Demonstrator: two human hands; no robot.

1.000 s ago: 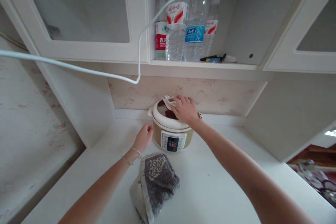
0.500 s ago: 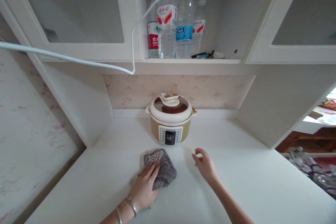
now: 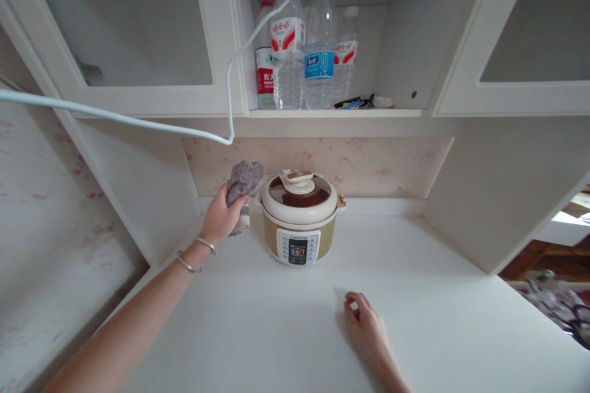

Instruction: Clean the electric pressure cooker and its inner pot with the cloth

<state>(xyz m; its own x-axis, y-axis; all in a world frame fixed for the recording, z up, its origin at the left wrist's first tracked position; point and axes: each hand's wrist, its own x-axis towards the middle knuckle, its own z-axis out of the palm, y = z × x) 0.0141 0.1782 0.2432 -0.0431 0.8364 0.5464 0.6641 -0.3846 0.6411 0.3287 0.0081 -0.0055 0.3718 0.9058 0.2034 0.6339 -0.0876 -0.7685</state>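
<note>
A grey patterned cloth [image 3: 244,178] is bunched in my left hand [image 3: 222,215], whose fingers are wrapped round it. That hand is raised beside the left side of an electric pressure cooker [image 3: 298,221], and part of the cloth hangs below the fingers. The cooker is cream and gold, with its lid on and a control panel facing me. Lower right, my right hand [image 3: 366,319] rests at the white countertop [image 3: 258,325], its fingers curled in with the thumb near the index finger. Nothing shows in it.
Above the counter, an open cabinet shelf [image 3: 396,113] holds several plastic bottles [image 3: 319,43] and small items. A white cable [image 3: 152,125] hangs across the upper left. Cabinet side panels [image 3: 502,178] flank the counter, and floral wallpaper [image 3: 382,163] covers the back wall.
My left hand has lifted the cloth off the counter in front of the cooker and moved up and left to the cooker's side. My right hand is lower in view, its fingers more curled.
</note>
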